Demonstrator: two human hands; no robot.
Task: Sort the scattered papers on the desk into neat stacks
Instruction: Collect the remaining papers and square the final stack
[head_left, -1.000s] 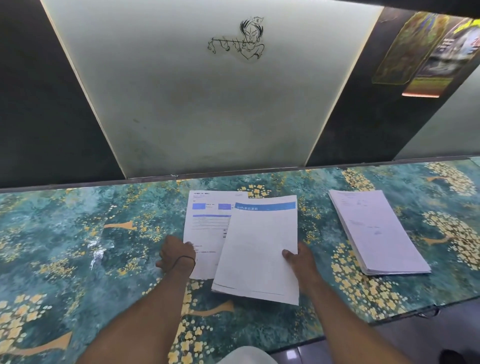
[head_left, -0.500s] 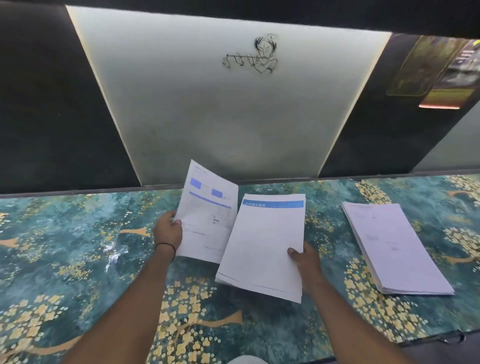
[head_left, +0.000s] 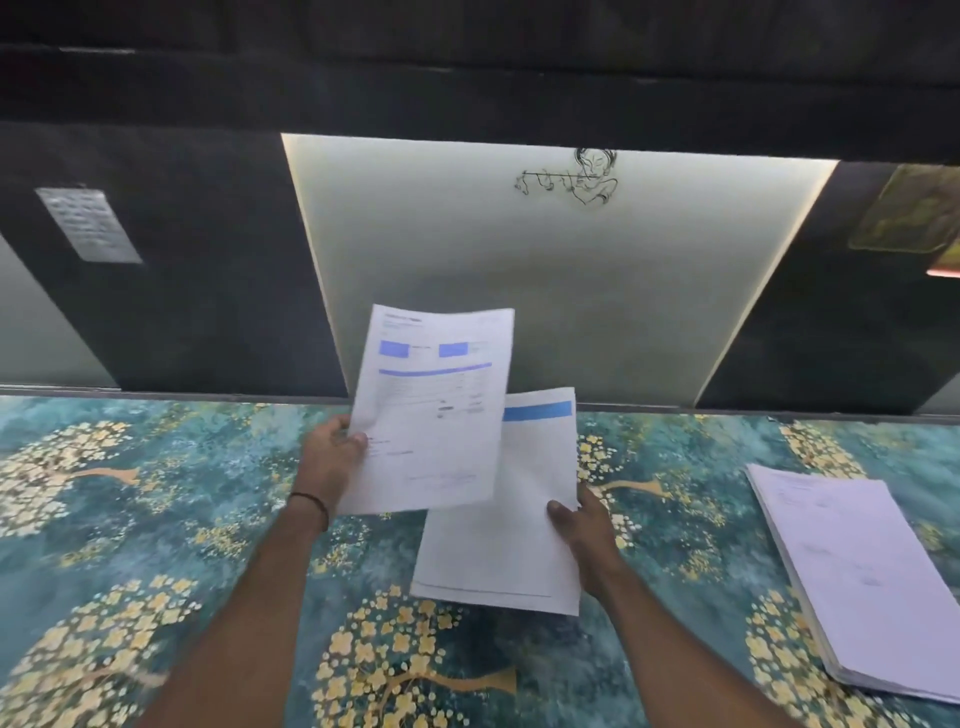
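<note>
Head cam, only one angle here. The left hand (head_left: 330, 457) is up off the desk (head_left: 156, 519) and pinches a printed sheet (head_left: 436, 410) by its left edge, thumb on the front and the other fingers tucked behind where I can't see them. That sheet stands nearly upright, tilted a bit to the right, with two blue boxes and a blue line across its upper part. There's a thin black wristband (head_left: 311, 506) on that wrist.

The right hand (head_left: 587, 540) grips the blue-header pages (head_left: 498, 545) at their right edge, thumb on top and fingers hidden underneath. Looks like a few pages together, going by the edges at the bottom. Can't tell if their near edge touches the desk or floats just above it. The printed sheet overlaps their top-left corner.

Over on the right, well apart from both hands, a stack (head_left: 852, 582) of white paper lies flat on the teal and gold floral desk top, fairly squared up. Behind everything there's a pale wall panel (head_left: 519, 270) with a small line drawing (head_left: 571, 176) near its top.
</note>
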